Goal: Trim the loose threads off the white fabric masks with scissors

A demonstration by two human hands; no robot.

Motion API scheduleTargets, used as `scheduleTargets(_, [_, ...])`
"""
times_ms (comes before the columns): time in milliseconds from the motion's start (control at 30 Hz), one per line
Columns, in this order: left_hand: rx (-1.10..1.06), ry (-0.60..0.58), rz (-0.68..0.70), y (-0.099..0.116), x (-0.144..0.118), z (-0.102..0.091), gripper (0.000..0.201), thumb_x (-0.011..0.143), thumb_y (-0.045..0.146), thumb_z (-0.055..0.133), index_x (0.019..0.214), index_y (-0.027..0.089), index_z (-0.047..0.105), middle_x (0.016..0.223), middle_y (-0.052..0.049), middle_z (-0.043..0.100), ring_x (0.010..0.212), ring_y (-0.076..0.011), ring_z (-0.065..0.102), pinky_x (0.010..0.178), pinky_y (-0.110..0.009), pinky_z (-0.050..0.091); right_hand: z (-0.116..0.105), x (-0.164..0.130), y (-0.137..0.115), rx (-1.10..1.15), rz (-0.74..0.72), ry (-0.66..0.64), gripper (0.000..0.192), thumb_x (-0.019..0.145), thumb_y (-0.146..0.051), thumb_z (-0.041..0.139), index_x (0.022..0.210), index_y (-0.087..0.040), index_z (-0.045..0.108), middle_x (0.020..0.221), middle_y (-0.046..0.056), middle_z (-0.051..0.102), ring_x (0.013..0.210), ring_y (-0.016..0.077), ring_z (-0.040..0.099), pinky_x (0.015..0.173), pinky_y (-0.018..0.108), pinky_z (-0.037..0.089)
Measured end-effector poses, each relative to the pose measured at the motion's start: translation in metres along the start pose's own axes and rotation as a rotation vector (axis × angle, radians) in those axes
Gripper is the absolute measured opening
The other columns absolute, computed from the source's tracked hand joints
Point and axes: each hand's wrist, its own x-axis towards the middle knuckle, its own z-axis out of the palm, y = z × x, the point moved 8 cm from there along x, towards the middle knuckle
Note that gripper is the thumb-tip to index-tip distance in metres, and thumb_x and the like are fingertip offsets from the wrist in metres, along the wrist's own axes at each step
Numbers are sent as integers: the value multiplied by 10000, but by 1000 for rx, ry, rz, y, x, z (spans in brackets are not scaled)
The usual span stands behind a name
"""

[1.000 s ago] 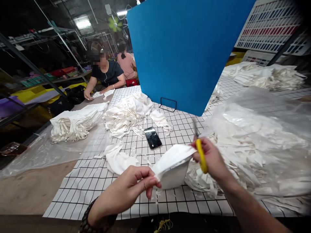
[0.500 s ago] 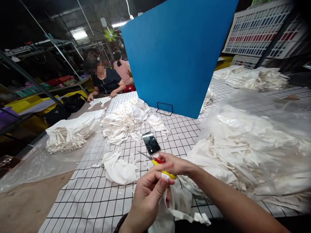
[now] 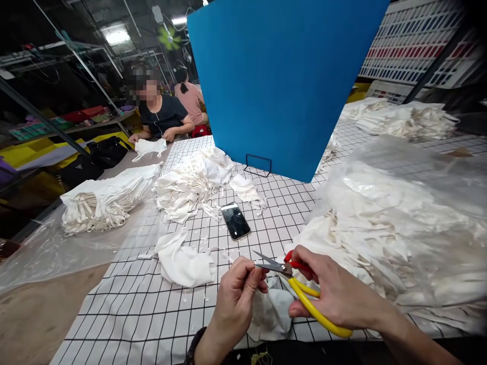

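Observation:
My right hand (image 3: 331, 289) grips a pair of scissors (image 3: 304, 294) with one red and one yellow handle. Their blades are parted and point left, the tips close to my left fingertips. Pinched in my left hand (image 3: 238, 296) is a white fabric garment (image 3: 272, 309), most of which hangs below the fingers over the table's near edge. Another white garment (image 3: 184, 263) lies crumpled to the left of my left hand. Beyond the hands, a dark phone (image 3: 236, 221) rests flat on the checked cloth (image 3: 125, 314).
A blue board (image 3: 281, 91) stands upright on a black wire foot. White garments form a heap (image 3: 190, 180), a neat stack (image 3: 106, 200) and a plastic-covered pile (image 3: 399, 228) at right. Small white scraps dot the cloth. A co-worker (image 3: 163, 114) handles white fabric at far left.
My right hand has swung the scissors from across my left hand to its right, and their blades now stand apart. The left hand keeps its pinch. The co-worker's fabric is lifted.

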Motion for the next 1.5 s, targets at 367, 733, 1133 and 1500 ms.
scheduleTargets(367, [23, -84, 43, 4, -5, 6, 193, 969, 245, 482, 862, 186, 632, 797, -22, 547, 683, -129, 590, 636, -250, 464, 8, 1, -8, -79, -51, 6, 595, 548, -643, 803, 862, -248, 486, 728, -32, 578, 604, 157, 499, 544, 270, 363])
scheduleTargets(733, [-19, -144, -47, -3, -7, 9, 235, 973, 288, 478, 838, 171, 629, 813, -33, 560, 696, -130, 592, 671, -254, 477, 8, 2, -4, -155, -70, 33, 418, 677, -467, 757, 718, -238, 410, 540, -69, 443, 507, 122, 379, 491, 251, 255])
scheduleTargets(1133, [-48, -219, -116, -5, -11, 8, 238, 959, 314, 505, 838, 165, 645, 818, -34, 560, 694, -126, 580, 619, -222, 483, 14, -2, -10, -144, -91, -43, 516, 625, -632, 744, 785, -235, 454, 636, -38, 516, 564, 137, 411, 521, 248, 282])
scheduleTargets(1500, [-186, -182, -181, -10, -7, 6, 248, 944, 337, 534, 865, 147, 672, 815, -29, 562, 677, -114, 565, 628, -221, 472, 16, 2, 13, 211, -32, -47, 416, 671, -406, 794, 748, -229, 425, 594, -82, 397, 545, 100, 312, 492, 227, 263])
